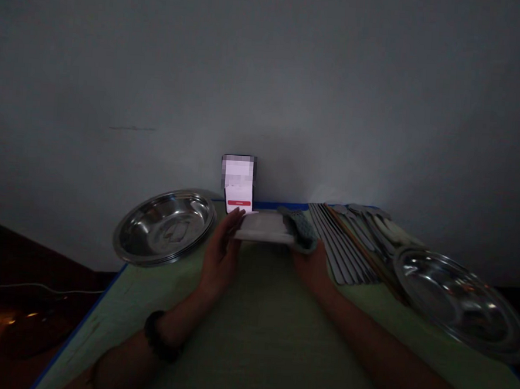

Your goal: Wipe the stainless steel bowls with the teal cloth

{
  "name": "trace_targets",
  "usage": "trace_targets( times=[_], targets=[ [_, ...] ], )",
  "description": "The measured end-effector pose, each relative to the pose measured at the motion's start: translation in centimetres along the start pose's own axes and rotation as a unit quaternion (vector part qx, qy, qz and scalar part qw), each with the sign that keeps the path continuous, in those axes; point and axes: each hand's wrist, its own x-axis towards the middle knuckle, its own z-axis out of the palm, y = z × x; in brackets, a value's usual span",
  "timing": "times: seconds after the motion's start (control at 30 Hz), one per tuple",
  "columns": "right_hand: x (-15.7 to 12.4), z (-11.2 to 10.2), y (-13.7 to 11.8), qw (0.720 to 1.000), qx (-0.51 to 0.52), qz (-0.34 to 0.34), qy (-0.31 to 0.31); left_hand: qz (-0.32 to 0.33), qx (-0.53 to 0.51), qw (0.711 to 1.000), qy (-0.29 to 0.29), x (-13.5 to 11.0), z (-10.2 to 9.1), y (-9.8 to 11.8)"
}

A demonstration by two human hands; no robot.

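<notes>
In the head view, the person's left hand [221, 254] reaches toward the far edge of the table [260, 341]. Its fingers [234, 219] are stretched out nearly straight and lie against the left end of a flat white block [262, 227]. The hand is open and does not curl round anything. A dark wristband [159, 336] sits on that forearm.

The right hand [315, 269] meets the right end of the same white block, where a grey-green patterned cloth [302, 227] lies against the block. The fingers are hidden behind the cloth and the block, so it cannot be told how far that hand is closed or whether it grips the cloth, the block or both.

The white block lies at the middle of the table's far edge, between the two hands and close to the wall [267, 72]. A phone [238, 184] with a lit screen stands upright against the wall just behind the block's left end, close to the left fingertips.

A steel bowl [122, 242] rests at the far left corner, near the left hand but apart from it. A row of cutlery [349, 244] lies to the right of the cloth, running back toward the far edge. A steel plate [498, 335] lies along the right edge, and the nearer ends of the cutlery reach its rim.
</notes>
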Motion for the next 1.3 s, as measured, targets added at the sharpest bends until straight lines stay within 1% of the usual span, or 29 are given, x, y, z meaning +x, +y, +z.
trace_targets(
  times=[0.07,0.1,0.2,0.27,0.33,0.4,0.47,0.53,0.6,0.67,0.73,0.87,0.93,1.03,1.17,1.23,1.3],
  targets=[
    [-0.1,-0.1,0.0,1.0,-0.004,-0.015,-0.016,0.016,0.025,0.999,-0.017,0.1,-0.5,0.0],
    [0.0,-0.1,0.0,1.0,-0.004,-0.019,-0.021,0.01,0.033,0.999,-0.022,0.3,-0.7,-0.2],
    [0.5,0.1,0.2,0.999,0.005,-0.011,-0.045,-0.062,0.028,0.997,-0.025,0.8,-0.7,-1.1],
    [0.8,0.2,0.3,0.998,0.013,0.012,-0.064,-0.109,0.02,0.993,-0.037,1.0,-0.5,-1.8],
    [1.1,0.3,0.3,0.997,0.021,0.038,-0.066,-0.125,0.022,0.99,-0.059,1.1,-0.1,-2.2],
    [1.0,0.3,0.3,0.997,0.026,0.045,-0.05,-0.113,0.012,0.992,-0.057,0.9,0.3,-2.1],
    [0.8,0.1,0.4,0.999,0.021,0.026,-0.026,-0.086,-0.023,0.995,-0.034,0.5,0.5,-1.7],
    [0.5,-0.1,0.5,1.0,0.008,0.003,-0.01,-0.044,-0.046,0.998,-0.02,0.0,0.4,-1.1],
    [0.2,-0.2,0.6,1.0,0.0,-0.015,-0.014,-0.005,-0.03,0.999,-0.031,-0.3,0.1,-0.5],
    [0.2,-0.3,0.7,0.999,-0.001,-0.027,-0.026,0.015,-0.007,0.999,-0.043,-0.3,-0.3,-0.2],
    [0.3,-0.2,0.8,0.999,-0.004,-0.033,-0.03,0.004,0.001,0.999,-0.043,0.0,-0.5,-0.3],
    [0.6,0.2,1.2,1.0,-0.015,-0.013,-0.013,-0.09,0.033,0.995,-0.042,0.9,-0.3,-0.9],
    [0.6,0.3,1.3,1.0,-0.007,-0.007,-0.01,-0.112,0.041,0.992,-0.049,0.9,-0.1,-1.0],
    [0.3,0.1,1.2,1.0,0.003,-0.025,-0.008,-0.084,0.018,0.996,-0.034,0.5,0.0,-0.8],
    [-0.1,-0.2,0.6,0.998,0.0,-0.06,-0.023,-0.009,-0.022,0.999,-0.027,-0.3,-0.1,-0.2],
    [0.0,-0.3,0.4,0.997,0.001,-0.072,-0.038,-0.006,-0.017,0.999,-0.034,-0.3,-0.3,-0.1],
    [0.2,-0.2,0.4,0.997,-0.004,-0.067,-0.046,-0.024,-0.009,0.999,-0.034,0.0,-0.4,-0.2]
  ],
)
